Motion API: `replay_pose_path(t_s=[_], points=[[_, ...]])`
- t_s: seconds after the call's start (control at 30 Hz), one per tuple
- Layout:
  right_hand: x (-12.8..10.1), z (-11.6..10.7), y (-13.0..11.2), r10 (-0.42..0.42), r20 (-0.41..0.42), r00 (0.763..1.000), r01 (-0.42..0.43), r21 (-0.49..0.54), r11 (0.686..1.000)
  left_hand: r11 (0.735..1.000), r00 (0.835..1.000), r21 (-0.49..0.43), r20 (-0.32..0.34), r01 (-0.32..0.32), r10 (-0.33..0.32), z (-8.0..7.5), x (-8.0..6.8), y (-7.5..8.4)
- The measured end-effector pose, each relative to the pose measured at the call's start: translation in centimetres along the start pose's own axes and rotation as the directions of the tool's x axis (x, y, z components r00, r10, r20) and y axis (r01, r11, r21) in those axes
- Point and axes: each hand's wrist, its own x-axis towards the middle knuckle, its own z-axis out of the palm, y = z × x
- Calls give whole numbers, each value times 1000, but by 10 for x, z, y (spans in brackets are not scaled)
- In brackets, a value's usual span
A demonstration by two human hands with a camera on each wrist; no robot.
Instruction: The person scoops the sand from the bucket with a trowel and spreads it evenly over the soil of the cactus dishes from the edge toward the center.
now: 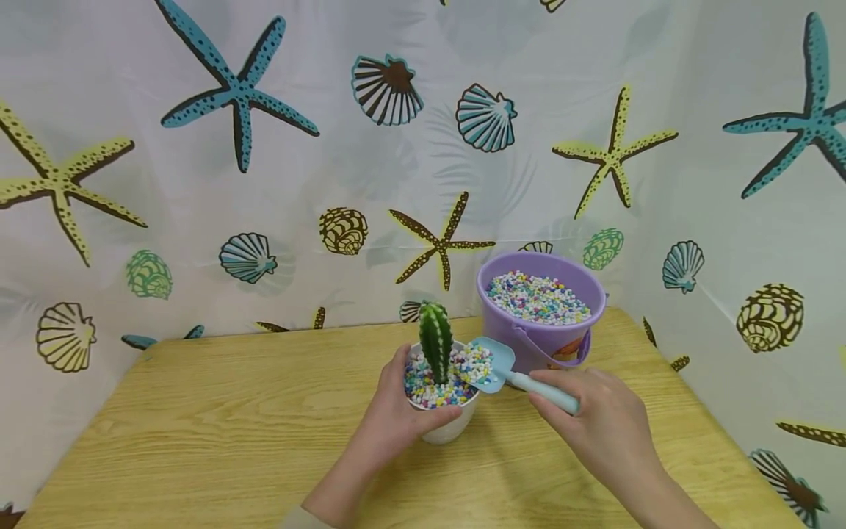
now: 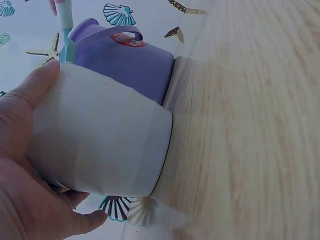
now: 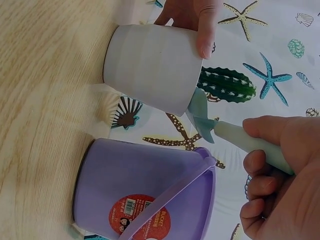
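Note:
A green cactus point(image 1: 436, 342) stands upright in a white pot point(image 1: 446, 430) whose top is covered with small multicoloured pebbles point(image 1: 423, 383). My left hand point(image 1: 396, 411) grips this pot around its upper side, thumb toward me; the left wrist view shows the pot's base on the table. In my right hand point(image 1: 604, 419) I hold a light blue toy shovel point(image 1: 554, 394) by its handle. Pebbles lie on the shovel's blade point(image 1: 499, 360), which meets the pot's right rim beside the cactus. From the right wrist view, the fingers curl round the handle point(image 3: 250, 142).
Just behind and right of the pot stands a purple bucket point(image 1: 489, 323), largely filled with similar pebbles, its handle point(image 1: 551, 358) hanging down in front. The wooden table point(image 1: 218, 419) extends to the left. A curtain point(image 1: 297, 169) printed with starfish and shells hangs behind it.

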Motion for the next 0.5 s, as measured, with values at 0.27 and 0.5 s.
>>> replay_pose_path(t_s=[0.27,0.5], points=[[-1,0,0,-13,-16,1000,13,-11,1000,1000,1000,12,-28,9,-8,5,-1,0],[-1,-1,0,-45,-29,999,43,-42,998,999,996,32,-93,-5,8,13,-1,2]])
